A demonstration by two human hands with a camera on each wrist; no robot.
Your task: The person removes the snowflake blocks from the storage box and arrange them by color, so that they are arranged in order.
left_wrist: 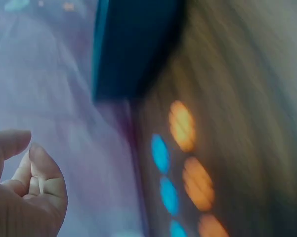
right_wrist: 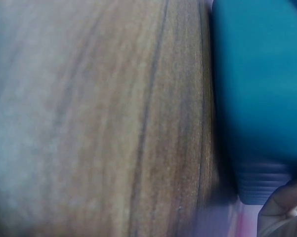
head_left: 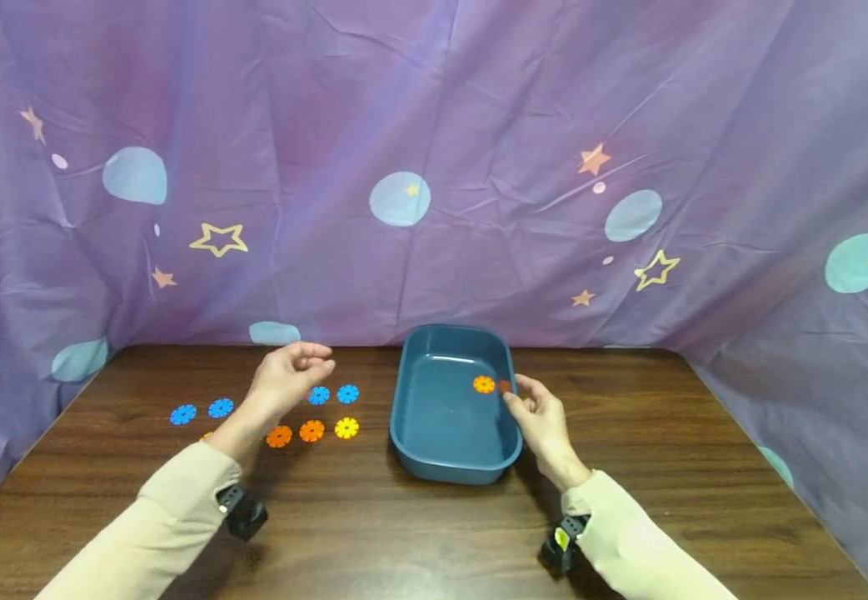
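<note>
My right hand (head_left: 545,423) is at the right rim of a deep blue plastic bin (head_left: 456,472), its thumb over the edge and its fingers curled at the rim. In the right wrist view only part of that hand (right_wrist: 285,210) shows, beside the bin's side wall (right_wrist: 262,89). A yellow-orange notched disc (head_left: 483,384) is inside the bin; a dark reddish patch beside it is unclear. My left hand (head_left: 290,379) hovers over the table's left part, thumb and fingers apart, holding nothing. Near it are blue discs (head_left: 347,394), orange discs (head_left: 311,431) and a yellow disc (head_left: 346,428).
The discs lie in two rows on the brown wooden table (head_left: 344,525), left of the bin. More blue discs (head_left: 182,414) are at the far left; one disc is partly hidden behind the left wrist. A purple patterned cloth (head_left: 479,267) hangs behind the table.
</note>
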